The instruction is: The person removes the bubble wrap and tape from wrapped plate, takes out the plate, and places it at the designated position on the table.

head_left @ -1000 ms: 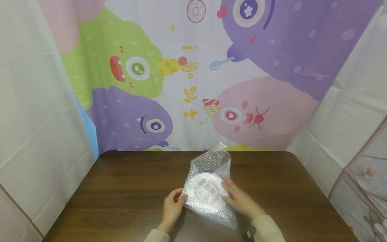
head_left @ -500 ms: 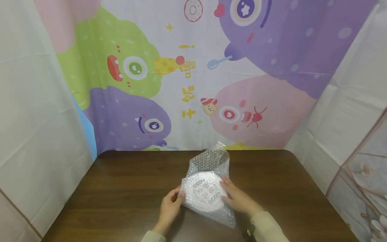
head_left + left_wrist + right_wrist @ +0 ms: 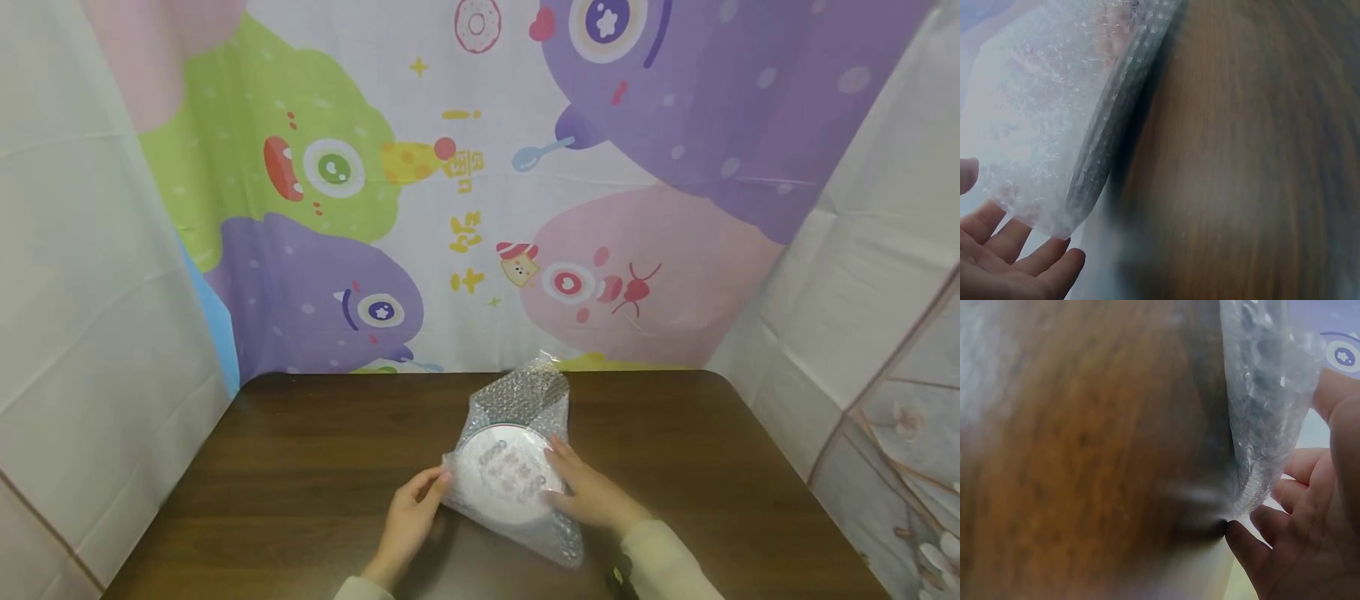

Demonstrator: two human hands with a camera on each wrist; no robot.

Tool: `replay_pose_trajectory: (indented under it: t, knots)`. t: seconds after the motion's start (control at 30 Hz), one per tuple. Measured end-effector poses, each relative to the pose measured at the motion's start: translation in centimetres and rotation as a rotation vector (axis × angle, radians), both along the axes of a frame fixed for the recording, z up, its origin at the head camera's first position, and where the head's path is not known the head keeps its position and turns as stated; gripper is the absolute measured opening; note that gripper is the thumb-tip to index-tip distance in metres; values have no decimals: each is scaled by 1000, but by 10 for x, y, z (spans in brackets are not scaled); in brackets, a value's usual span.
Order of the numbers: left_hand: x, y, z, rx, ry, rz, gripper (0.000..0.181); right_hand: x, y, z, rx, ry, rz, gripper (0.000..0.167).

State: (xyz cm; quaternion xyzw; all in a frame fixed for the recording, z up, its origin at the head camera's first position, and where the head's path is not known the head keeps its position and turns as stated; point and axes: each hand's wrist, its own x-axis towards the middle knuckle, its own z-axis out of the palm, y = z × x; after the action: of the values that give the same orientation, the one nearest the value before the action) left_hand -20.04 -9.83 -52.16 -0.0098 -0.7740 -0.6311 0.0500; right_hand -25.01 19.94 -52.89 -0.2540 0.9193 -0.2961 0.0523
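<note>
A round white plate [image 3: 506, 471] with a printed pattern lies under clear bubble wrap [image 3: 522, 398] near the table's front. At the plate's left side, my left hand [image 3: 408, 518] pinches the edge of the wrap between thumb and fingers; the left wrist view shows fingers [image 3: 1010, 240] beneath the wrap [image 3: 1035, 125]. My right hand [image 3: 596, 493] rests on the plate's right side with its fingers spread over the wrap. In the right wrist view, that hand [image 3: 1310, 506] is against the wrap's [image 3: 1260, 406] folded edge.
The dark wooden table [image 3: 315, 467] reaches back to a curtain [image 3: 450, 333] printed with cartoon monsters. Pale cloth [image 3: 90, 250] hangs at the left, and another pale sheet [image 3: 832, 333] at the right. A small dark object [image 3: 618, 577] lies by the right sleeve.
My left hand has moved a little left and down, drawing the wrap's left edge outward. The right hand has stayed nearly in place on the plate.
</note>
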Motion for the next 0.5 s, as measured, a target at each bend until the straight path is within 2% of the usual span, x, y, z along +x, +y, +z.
replay_pose_trajectory:
  t: [0.2,0.37,0.5]
  knots:
    - [3,-8,6,-13,-9,-62,39,0,-1,0,8,-19,-9,80]
    - [5,-15,9,21,-40,-132,54,0,-2,2,18,-48,-14,85]
    - [6,-22,12,37,-55,-193,58,1,-2,2,41,-45,-11,87]
